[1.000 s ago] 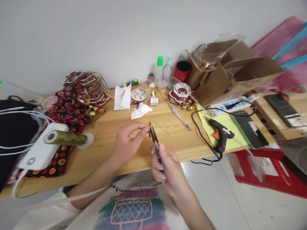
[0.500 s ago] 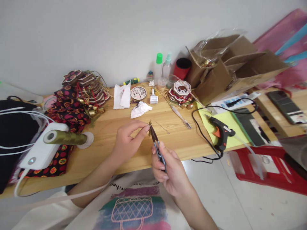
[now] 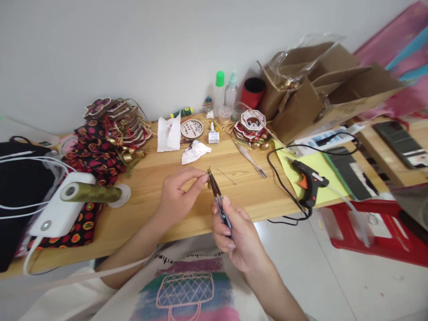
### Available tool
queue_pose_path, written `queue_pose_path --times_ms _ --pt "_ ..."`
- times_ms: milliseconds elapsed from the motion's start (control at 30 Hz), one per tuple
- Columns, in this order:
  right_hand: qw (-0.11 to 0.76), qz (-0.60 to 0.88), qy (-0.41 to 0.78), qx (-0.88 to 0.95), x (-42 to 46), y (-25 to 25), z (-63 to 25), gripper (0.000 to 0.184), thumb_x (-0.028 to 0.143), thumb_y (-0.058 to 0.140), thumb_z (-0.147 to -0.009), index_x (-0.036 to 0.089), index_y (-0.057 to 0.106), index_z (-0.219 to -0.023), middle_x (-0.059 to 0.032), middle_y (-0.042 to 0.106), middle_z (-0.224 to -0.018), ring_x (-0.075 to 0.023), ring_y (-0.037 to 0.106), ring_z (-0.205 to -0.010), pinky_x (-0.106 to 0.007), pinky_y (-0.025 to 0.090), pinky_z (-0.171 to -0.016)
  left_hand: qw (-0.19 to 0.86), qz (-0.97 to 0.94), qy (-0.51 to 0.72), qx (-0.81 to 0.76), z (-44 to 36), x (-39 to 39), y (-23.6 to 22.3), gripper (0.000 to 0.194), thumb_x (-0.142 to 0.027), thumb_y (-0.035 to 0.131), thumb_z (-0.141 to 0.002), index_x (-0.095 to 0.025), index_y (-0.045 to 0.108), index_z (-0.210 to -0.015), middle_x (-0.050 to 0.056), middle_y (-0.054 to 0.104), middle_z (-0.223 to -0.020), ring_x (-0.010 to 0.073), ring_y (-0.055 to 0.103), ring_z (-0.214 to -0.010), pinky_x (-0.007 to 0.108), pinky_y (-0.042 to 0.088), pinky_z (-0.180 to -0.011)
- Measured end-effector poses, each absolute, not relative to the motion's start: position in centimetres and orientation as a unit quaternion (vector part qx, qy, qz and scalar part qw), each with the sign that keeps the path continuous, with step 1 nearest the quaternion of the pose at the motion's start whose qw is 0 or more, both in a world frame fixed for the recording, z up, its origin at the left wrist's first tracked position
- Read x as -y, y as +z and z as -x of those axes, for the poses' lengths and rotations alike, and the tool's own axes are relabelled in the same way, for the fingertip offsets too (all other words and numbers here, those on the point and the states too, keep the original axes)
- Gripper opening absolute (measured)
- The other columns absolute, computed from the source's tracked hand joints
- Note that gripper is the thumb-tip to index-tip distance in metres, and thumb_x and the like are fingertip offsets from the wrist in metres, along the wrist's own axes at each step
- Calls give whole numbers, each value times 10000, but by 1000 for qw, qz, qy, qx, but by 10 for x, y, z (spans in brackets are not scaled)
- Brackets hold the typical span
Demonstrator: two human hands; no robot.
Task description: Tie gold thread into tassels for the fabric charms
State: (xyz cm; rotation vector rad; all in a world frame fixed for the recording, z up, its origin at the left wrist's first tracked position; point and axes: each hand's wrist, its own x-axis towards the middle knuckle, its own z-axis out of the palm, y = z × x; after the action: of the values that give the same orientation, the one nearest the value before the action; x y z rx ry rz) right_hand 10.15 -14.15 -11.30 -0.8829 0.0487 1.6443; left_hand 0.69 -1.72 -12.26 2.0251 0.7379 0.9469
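Observation:
Between thumb and forefinger, my left hand [image 3: 182, 189] pinches a small olive-green knotted cord piece [image 3: 209, 172], with short strands hanging below. My right hand [image 3: 236, 229] is wrapped around the blue handles of pliers [image 3: 220, 203]. The dark, pointed jaws of the pliers reach up to the cord piece, right beside my left fingertips; whether they grip it is too small to tell. A thin needle-like rod [image 3: 226, 176] lies on the wooden table just behind the jaws.
A black glue gun [image 3: 310, 180] lies on yellow paper at right, its cable curling over the table edge. An olive thread spool [image 3: 95, 192] rests at left. Behind are tissues [image 3: 195, 151], a small bottle [image 3: 213, 134], wooden charms [image 3: 253, 122] and a cardboard box [image 3: 301, 107].
The camera view has shifted slightly. Both hands, the pliers and the cord piece keep almost the same position.

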Motion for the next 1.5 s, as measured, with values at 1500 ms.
queue_pose_path --times_ms 1500 --pt "596 381 706 -27 141 -115 -99 535 660 762 -673 196 513 -768 145 335 -442 -2 131 -328 -172 48 -337 493 -719 357 -336 -5 16 -131 122 -267 667 -846 -182 731 -786 35 770 -779 168 713 -738 264 573 -715"
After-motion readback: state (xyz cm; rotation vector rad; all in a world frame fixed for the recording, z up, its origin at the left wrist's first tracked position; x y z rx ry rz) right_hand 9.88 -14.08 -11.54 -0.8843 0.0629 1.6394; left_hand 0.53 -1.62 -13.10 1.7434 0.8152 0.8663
